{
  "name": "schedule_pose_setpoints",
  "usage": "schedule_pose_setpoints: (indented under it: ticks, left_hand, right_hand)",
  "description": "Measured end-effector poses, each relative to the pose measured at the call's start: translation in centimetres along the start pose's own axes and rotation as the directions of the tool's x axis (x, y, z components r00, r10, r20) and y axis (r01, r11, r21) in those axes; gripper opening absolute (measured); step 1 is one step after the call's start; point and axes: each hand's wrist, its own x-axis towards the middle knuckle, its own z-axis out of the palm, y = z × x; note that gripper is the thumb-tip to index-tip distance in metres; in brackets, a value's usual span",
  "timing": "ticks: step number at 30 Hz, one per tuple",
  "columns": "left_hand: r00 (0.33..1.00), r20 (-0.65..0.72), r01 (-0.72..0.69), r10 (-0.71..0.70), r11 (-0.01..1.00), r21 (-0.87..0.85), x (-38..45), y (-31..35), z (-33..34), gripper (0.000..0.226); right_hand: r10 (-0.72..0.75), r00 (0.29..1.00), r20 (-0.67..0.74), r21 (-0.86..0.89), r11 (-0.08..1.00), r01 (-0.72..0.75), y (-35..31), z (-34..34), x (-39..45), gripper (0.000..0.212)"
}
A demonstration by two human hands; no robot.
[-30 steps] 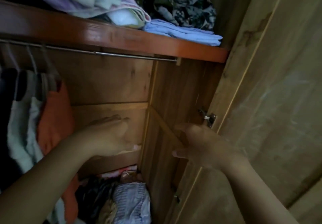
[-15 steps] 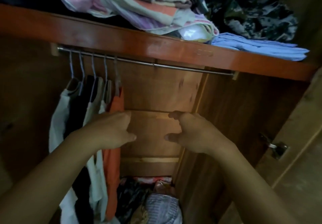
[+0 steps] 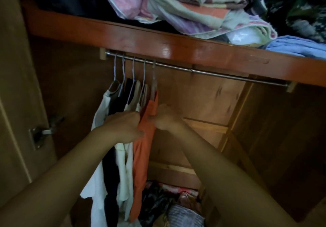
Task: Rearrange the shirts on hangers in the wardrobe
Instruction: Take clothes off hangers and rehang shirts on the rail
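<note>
- Wooden wardrobe interior, dimly lit, with a red-brown shelf carrying heaped folded laundry.
- Below the shelf, a metal rail holds five hangers bunched at its left end.
- Hanging shirts run white, dark, two more pale ones, then the orange shirt outermost on the right.
- Left hand and right hand meet at the orange shirt's shoulder, each grip pinching its fabric.
- More clothes lie piled on the wardrobe floor.
</note>
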Motion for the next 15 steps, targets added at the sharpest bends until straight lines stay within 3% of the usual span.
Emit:
schedule_pose_setpoints:
  ticks: [5, 8, 15]
  left_hand:
    - [1.000, -0.016, 0.001, -0.001, 0.999, -0.032, 0.4, -0.6, -0.1, 0.026]
    - [0.999, -0.040, -0.001, 0.000, 0.999, -0.040, 0.5, -0.9, -0.1, 0.031]
    - [1.000, -0.025, 0.013, -0.014, 0.999, -0.039, 0.7, -1.2, -0.2, 0.032]
  right_hand:
    - [-0.003, 1.000, -0.027, 0.071, 0.997, 0.005, -0.8, 2.5, 3.1, 0.055]
    - [0.005, 0.998, -0.068, -0.045, 0.999, -0.008, -1.0, 3.3, 4.0, 0.060]
    - [0.097, 0.990, -0.104, -0.056, 0.993, -0.103, 0.9, 2.7, 4.7, 0.042]
